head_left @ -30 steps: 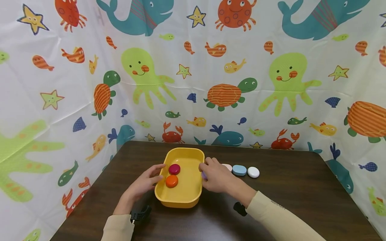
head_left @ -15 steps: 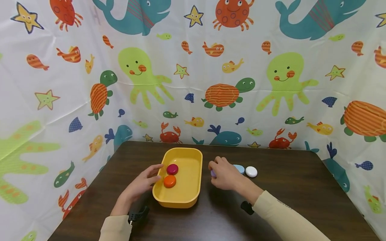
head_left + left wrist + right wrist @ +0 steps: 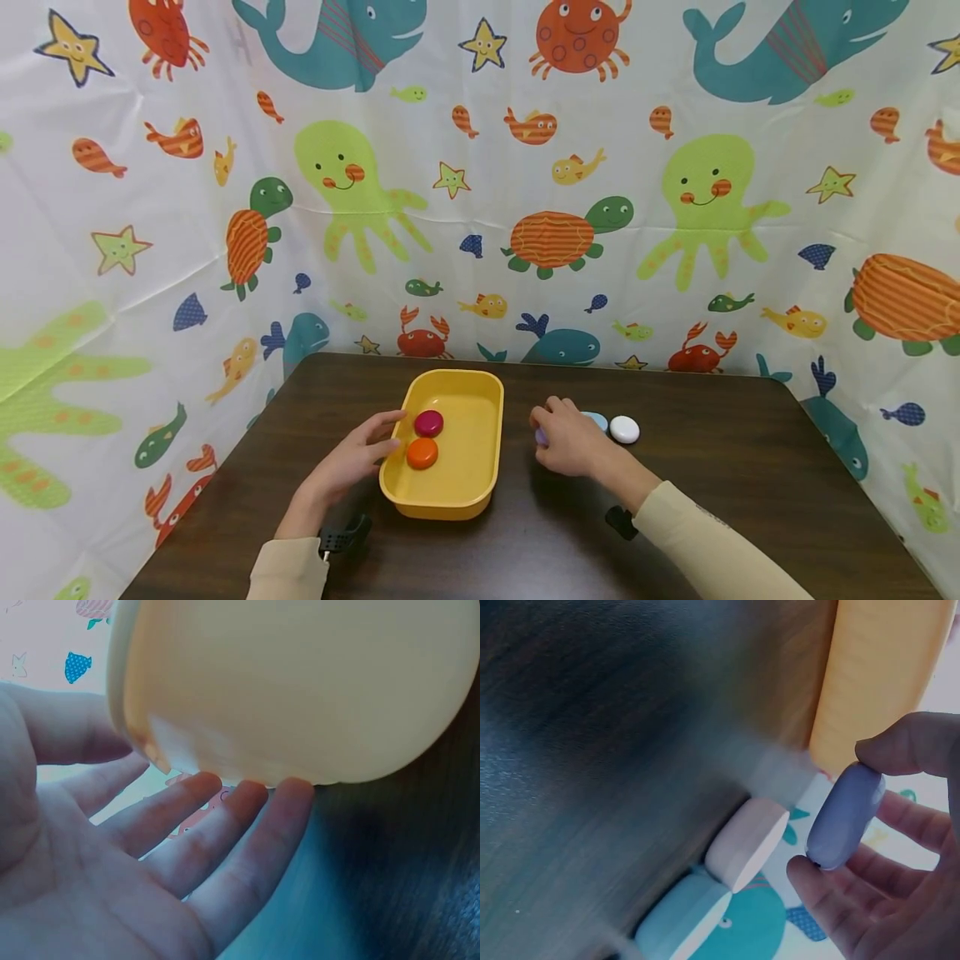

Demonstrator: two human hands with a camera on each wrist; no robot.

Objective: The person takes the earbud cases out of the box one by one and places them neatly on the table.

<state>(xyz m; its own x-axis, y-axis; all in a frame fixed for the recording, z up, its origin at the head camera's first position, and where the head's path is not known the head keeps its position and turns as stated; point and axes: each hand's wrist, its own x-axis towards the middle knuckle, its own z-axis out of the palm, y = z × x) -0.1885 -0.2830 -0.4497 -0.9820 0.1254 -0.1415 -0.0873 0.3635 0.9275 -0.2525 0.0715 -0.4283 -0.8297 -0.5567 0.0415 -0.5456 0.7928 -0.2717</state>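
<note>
A yellow rectangular tub (image 3: 468,454) with rounded corners stands on the table. In it lie a crimson round piece (image 3: 429,423) and an orange round piece (image 3: 422,453). My left hand (image 3: 351,461) is at the tub's left side, its extended fingertips against the outer wall and the thumb at the rim. Right of the tub, my right hand (image 3: 572,439) pinches a smooth purple oval piece (image 3: 846,814) between thumb and fingers. Beyond it, a pink piece (image 3: 744,840) and a light-blue oval piece (image 3: 682,915) sit in a row; the head view hides the pink one behind the hand.
A white round piece (image 3: 625,429) ends the row at the right. The dark wooden table (image 3: 720,467) reaches back to a white curtain (image 3: 480,200) printed with sea animals. Dark straps show at both wrists.
My right hand has moved from the tub's right rim rightward with the purple piece, now covering the pink piece in the head view. The left hand has stayed at the tub.
</note>
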